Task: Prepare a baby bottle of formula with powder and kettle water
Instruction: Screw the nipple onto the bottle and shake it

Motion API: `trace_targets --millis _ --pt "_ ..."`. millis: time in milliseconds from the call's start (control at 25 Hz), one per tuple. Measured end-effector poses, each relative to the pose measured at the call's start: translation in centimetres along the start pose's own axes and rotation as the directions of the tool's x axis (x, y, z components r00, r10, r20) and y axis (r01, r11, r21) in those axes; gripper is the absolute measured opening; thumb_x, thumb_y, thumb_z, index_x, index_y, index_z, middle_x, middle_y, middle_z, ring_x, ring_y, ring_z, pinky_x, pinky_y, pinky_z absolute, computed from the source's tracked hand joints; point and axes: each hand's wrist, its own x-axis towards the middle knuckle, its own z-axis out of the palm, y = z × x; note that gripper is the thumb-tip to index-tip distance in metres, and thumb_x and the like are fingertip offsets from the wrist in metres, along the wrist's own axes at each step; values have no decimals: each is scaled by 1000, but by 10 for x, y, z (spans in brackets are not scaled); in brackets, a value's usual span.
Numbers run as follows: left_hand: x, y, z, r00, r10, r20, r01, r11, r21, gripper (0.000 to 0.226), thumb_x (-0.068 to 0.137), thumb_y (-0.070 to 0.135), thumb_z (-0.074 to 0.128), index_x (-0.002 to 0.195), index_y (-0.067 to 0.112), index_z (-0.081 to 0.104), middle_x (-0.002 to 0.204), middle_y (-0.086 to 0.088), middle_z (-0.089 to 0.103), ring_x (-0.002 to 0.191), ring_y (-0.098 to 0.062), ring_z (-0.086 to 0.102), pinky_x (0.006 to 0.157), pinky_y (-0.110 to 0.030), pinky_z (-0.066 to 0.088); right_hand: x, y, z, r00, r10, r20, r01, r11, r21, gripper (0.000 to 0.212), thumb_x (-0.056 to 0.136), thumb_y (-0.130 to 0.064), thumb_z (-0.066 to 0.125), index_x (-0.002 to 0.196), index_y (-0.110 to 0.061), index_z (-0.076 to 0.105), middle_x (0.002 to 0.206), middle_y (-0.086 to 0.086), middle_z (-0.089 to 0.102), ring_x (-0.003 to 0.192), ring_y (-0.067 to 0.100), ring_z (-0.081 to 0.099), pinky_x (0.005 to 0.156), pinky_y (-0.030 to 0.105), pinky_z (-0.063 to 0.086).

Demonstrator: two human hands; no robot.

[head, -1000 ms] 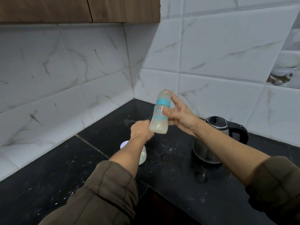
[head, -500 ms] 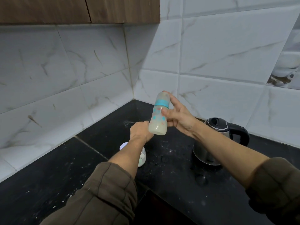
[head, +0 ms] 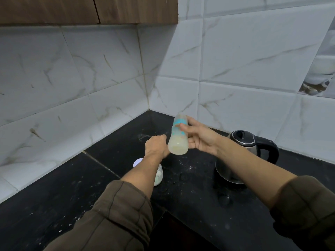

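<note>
**Two hands above a black corner counter**

Two tiled walls point(head: 90, 69) of white, grey-veined marble pattern meet in a corner, with a brown wooden cabinet point(head: 90, 9) overhead on the left. Below them a black stone counter point(head: 72, 187) wraps the corner in an L, dusted with white specks and a few wet spots. A seam crosses the stone from the left wall toward the forearm.

The right hand point(head: 201, 138) grasps the baby bottle point(head: 178, 137) in the air over the corner, thumb across its front. The bottle is tilted, its top toward the walls, with pale milky liquid in its lower part. The left hand point(head: 155, 146) is just beside the bottle's base, fingers curled under. Whether it holds anything cannot be told.

A steel kettle point(head: 250, 147) with a black lid and handle stands on the right, near the wall. A small white-lidded jar point(head: 159, 175) sits partly hidden under the left forearm.

The counter's front edge turns an inner corner at the bottom middle. A broad stretch of speckled stone runs along the left wall, and a narrower one lies between jar and kettle.
</note>
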Motion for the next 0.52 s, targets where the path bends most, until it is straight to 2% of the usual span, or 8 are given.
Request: trace_targets --millis 120,160,200,280,360,440,520 --pt "1 -3 2 1000 -21 -9 21 1000 -8 33 90 24 58 122 19 66 106 -5 72 100 -28 67 83 -40 58 13 4 -6 963 -3 -270 65 973 221 45 96 -26 72 137 -17 54 130 20 70 101 32 77 71 41 65" --pt "2 -4 3 1000 -22 -12 22 1000 -10 35 90 23 57 124 19 65 109 -6 72 103 -29 67 83 -40 56 16 6 -8 951 25 -309 66 958 279 47 96 -27 73 137 -16 53 128 20 71 99 31 78 70 41 65" --pt "3 -4 5 1000 -19 -12 19 1000 -13 35 91 23 57 124 19 65 110 -6 72 104 -29 67 82 -40 55 16 7 -8 955 44 -293 38 962 269 49 95 -27 74 138 -15 53 125 18 72 98 31 78 70 41 65" --pt "3 -3 5 1000 -14 -6 14 1000 -10 32 91 27 59 121 20 65 106 -4 71 100 -27 67 77 -38 54 9 6 -8 989 57 -136 -44 994 97 53 93 -29 73 141 -16 53 118 15 75 96 30 78 70 39 65" --pt "3 -3 4 1000 -12 -5 12 1000 -9 31 91 30 62 121 21 65 105 -3 71 98 -25 67 76 -38 55 2 5 -9 998 61 17 -60 997 -55 57 89 -28 74 141 -20 54 119 14 74 96 31 77 71 39 66" --pt "4 -5 6 1000 -17 -10 16 1000 -12 33 91 30 62 122 21 65 106 -4 71 99 -26 67 78 -38 56 2 5 -10 999 23 -23 -23 999 -31 56 90 -28 74 142 -21 54 121 14 74 98 32 77 71 39 66" --pt "3 -6 5 1000 -24 -3 24 1000 -14 34 91 25 59 123 20 65 108 -5 71 101 -27 67 81 -40 57 9 4 -12 977 17 -214 7 994 110 53 95 -29 73 142 -17 53 122 17 74 97 30 78 67 38 65"
